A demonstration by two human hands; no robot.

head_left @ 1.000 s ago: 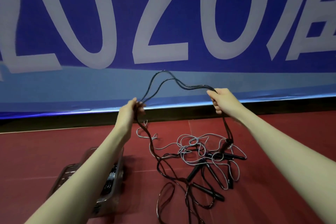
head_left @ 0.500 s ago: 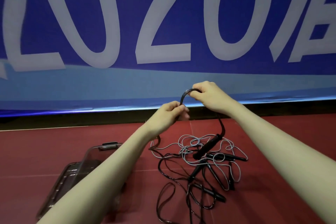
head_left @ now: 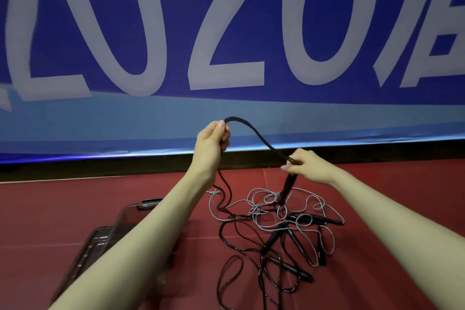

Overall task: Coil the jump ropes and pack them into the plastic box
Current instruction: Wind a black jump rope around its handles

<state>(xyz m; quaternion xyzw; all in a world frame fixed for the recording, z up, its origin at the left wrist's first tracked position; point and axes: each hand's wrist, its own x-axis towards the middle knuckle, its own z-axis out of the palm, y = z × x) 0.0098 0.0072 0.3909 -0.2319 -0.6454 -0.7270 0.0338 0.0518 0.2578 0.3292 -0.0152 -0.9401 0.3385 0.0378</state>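
The left hand (head_left: 211,143) pinches the black rope (head_left: 254,131) up high, and the right hand (head_left: 305,165) is closed around the same rope where it meets its handle (head_left: 286,190), which hangs down over the red floor (head_left: 75,199). The rest of the black rope lies on the floor, mixed in with a grey rope (head_left: 271,199) and other handles, so I think a pull could drag the grey rope up too and make a knot. The plastic box (head_left: 120,224) sits open on the floor under the left arm, and a swinging handle or a dropping arm could bump it.
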